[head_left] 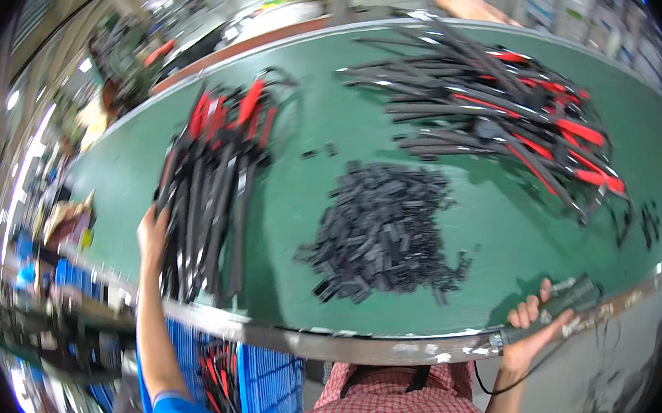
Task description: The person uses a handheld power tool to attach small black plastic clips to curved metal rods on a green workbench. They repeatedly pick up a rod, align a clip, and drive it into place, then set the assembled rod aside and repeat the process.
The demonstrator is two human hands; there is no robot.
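My left hand (152, 231) grips the near end of a thick bundle of black and red cables (210, 183) that lies on the green table (300, 196) at its left side. My right hand (533, 325) is closed around a dark handheld tool (573, 296) at the table's near right edge; a thin cord hangs from the tool. Between the hands sits a heap of small black plastic parts (384, 231).
A second, spread-out pile of black and red cables (507, 112) covers the far right of the table. Another person's hand (466, 4) rests at the far edge. A blue crate (266, 387) with more cables stands below the near metal rim (334, 338). Cluttered benches lie left.
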